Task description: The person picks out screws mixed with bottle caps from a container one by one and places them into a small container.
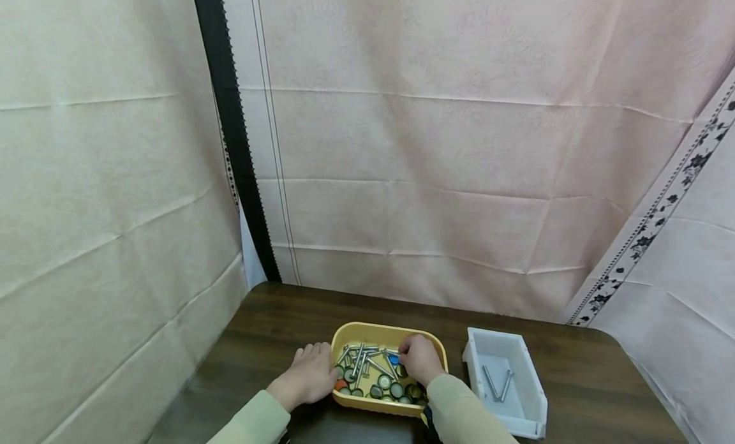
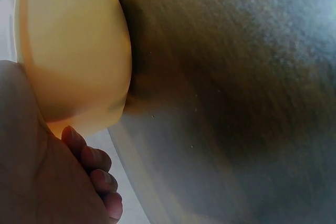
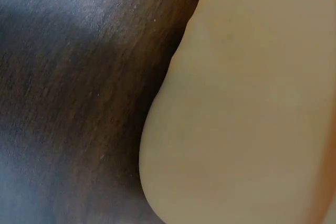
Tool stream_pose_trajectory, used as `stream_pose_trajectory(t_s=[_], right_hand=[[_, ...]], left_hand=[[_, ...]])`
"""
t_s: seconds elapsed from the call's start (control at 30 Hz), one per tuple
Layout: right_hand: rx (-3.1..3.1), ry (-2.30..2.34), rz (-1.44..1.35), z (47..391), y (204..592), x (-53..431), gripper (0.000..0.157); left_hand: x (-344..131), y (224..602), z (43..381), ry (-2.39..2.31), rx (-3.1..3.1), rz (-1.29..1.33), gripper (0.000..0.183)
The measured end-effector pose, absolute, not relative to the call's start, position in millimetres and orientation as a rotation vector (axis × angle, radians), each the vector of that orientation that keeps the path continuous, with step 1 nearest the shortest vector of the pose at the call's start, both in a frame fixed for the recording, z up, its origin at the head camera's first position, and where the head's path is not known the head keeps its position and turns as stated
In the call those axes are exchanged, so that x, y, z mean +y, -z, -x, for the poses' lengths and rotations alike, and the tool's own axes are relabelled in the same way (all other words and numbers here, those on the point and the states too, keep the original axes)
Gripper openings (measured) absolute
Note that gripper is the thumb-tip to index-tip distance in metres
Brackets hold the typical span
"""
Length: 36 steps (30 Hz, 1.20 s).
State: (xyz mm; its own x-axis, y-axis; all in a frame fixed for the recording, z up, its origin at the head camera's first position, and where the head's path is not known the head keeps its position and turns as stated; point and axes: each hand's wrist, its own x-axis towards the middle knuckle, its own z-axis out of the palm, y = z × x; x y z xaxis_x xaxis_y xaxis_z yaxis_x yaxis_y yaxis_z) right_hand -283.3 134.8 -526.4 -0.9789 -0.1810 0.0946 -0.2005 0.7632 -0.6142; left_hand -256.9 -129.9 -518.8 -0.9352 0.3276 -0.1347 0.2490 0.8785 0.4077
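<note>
A shallow yellow tray (image 1: 379, 406) holds a pile of silver bolts (image 1: 360, 360) and several bottle caps (image 1: 396, 390). My left hand (image 1: 307, 374) holds its left side, thumb over the rim and palm along the outer wall; the left wrist view shows four fingertips (image 2: 100, 177) beside that wall. At the tray's right end, my right hand (image 1: 422, 360) reaches in over the rim with bent fingers, tips beside a bolt and a blue cap (image 1: 393, 360). I cannot tell whether these fingers pinch a bolt. The right wrist view shows only the tray's outer wall (image 3: 241, 108).
A white box (image 1: 534, 393) stands to the right of the tray, with two bolts (image 1: 498, 385) lying inside. Both containers are on a dark wooden table (image 1: 281, 319). Hanging cloths (image 1: 430, 176) enclose the table at the back and sides.
</note>
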Motion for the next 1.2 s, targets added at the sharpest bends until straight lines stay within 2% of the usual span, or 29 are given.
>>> stream_pose_trajectory(t_s=[0.13,0.43,0.73,0.97,1.2], right_hand=[[-2.942,-0.979,-0.309,284.1,527.0,136.4,0.009],[-2.968,-0.930,-0.349,282.4,526.0,140.4,0.016],[-2.997,-0.927,-0.365,280.3,518.9,139.6,0.016],[-2.934,-1.131,-0.396,278.6,506.4,141.6,0.009],[-2.833,-1.473,-0.332,278.9,493.7,153.1,0.013]], left_hand=[[-128.6,518.2,257.9,-0.572,2.836,-0.434,0.035],[-126.3,520.2,260.6,-0.550,2.835,-0.433,0.037],[-125.2,516.2,259.3,-0.553,2.846,-0.426,0.035],[-126.7,515.5,258.9,-0.543,2.852,-0.432,0.034],[-127.7,517.5,260.1,-0.544,2.857,-0.437,0.029]])
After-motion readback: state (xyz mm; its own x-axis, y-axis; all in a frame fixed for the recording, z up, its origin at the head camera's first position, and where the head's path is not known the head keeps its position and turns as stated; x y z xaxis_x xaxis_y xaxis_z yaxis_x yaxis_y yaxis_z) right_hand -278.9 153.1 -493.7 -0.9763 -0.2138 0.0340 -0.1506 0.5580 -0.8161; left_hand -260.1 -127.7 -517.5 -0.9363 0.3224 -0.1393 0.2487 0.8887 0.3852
